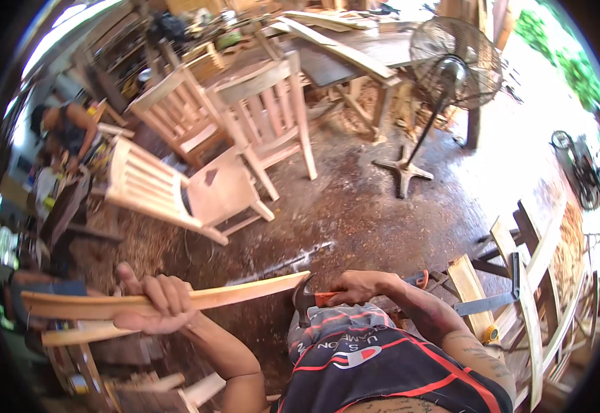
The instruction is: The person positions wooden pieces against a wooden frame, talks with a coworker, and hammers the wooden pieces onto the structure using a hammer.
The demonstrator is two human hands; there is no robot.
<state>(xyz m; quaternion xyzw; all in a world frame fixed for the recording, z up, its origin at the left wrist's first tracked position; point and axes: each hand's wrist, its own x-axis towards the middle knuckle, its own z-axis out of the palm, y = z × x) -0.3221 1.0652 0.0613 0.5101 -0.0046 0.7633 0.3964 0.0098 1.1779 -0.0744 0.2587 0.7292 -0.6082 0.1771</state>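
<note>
A long, slightly curved wooden slat (238,293) lies across my front at the left. My left hand (159,303) is closed around it, with one finger raised off the wood. Below its left part, a second wooden piece (83,334) shows, partly hidden by my hand. In my right hand (363,285) is a hammer (305,297) with a dark head and orange grip, held low in front of my body. The hammer's head is close to the slat's right end; whether they touch I cannot tell.
Unpainted wooden chairs (221,182) stand ahead on the left. A pedestal fan (445,76) and a plank-covered workbench (327,58) are beyond. At right, a metal square (500,303) rests among wooden parts (534,323). A person (73,131) bends at far left; a motorcycle (579,168) is outside.
</note>
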